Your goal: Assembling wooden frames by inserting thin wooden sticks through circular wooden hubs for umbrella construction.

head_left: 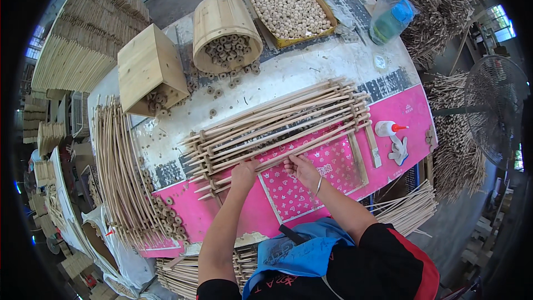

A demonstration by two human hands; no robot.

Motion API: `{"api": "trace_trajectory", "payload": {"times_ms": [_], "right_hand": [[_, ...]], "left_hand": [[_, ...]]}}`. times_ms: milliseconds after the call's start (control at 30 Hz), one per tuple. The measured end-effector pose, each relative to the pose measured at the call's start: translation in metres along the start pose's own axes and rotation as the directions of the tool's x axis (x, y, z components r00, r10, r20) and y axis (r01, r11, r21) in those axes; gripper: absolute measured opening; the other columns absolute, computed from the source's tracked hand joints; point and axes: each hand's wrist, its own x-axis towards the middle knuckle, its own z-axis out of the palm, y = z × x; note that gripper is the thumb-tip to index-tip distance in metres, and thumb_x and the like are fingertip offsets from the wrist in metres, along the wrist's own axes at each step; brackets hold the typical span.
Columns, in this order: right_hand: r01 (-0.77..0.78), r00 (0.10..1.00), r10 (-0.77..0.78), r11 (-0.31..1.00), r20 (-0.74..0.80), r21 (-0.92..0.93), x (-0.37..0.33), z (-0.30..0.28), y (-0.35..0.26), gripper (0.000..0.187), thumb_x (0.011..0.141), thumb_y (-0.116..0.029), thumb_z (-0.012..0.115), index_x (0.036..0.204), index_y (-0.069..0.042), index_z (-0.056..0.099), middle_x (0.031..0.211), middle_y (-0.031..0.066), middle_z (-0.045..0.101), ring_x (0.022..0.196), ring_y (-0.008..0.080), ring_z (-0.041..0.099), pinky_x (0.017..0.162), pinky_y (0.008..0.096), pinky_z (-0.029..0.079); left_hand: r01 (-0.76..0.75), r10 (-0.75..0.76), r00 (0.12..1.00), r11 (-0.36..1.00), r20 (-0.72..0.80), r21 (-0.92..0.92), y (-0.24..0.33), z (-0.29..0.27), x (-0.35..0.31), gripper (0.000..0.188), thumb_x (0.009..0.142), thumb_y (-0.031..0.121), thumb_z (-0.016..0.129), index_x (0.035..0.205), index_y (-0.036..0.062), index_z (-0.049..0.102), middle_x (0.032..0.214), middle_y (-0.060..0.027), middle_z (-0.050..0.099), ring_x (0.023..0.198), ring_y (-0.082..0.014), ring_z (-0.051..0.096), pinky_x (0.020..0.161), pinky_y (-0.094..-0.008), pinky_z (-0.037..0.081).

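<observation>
Several long wooden rods (280,128) lie side by side across the table in front of me, with small notched wooden pieces between them near both ends. My left hand (244,175) is closed on a wooden rod at the near side of this row, left of the middle. Just right of it, my right hand (302,169) has its fingers curled together below the nearest rod. What the right fingertips hold, if anything, is too small to make out. Under the rods lies a pink patterned sheet (311,191).
Wooden rings spill from a tipped bucket (222,22) and a tipped box (150,69). A yellow tray (288,43) holds wooden balls. Standing rods (119,161) line the left. At right are a glue bottle (386,128), a white glove (398,150), a blue-capped bottle (391,22) and a fan (494,111).
</observation>
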Motion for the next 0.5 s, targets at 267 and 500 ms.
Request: {"api": "trace_trajectory", "payload": {"times_ms": [267,500], "right_hand": [[0.043,0.996,-0.035,0.993,0.081,-0.111,-0.060,0.009,0.002,0.017,0.100,-0.017,0.052,0.104,-0.003,0.060,0.092,0.0071,0.066,0.081,0.0147,0.064,0.074,0.0283,0.054],[0.058,0.951,0.100,0.872,0.292,-0.487,-0.133,0.085,0.027,0.017,0.099,-0.016,0.055,0.107,-0.001,0.060,0.086,0.0049,0.061,0.076,0.0123,0.059,0.070,0.0261,0.051]], "left_hand": [[-0.102,0.080,0.992,0.964,-0.098,-0.245,0.004,-0.004,-0.065,0.015,0.080,0.011,0.062,0.094,0.0112,0.068,0.085,-0.0150,0.067,0.084,-0.0350,0.064,0.077,-0.0463,0.052],[0.096,-0.193,0.913,0.958,-0.361,-0.270,0.010,0.008,-0.233,0.018,0.081,0.017,0.060,0.097,0.0136,0.067,0.088,-0.0053,0.063,0.084,-0.0259,0.061,0.071,-0.0426,0.045]]}}
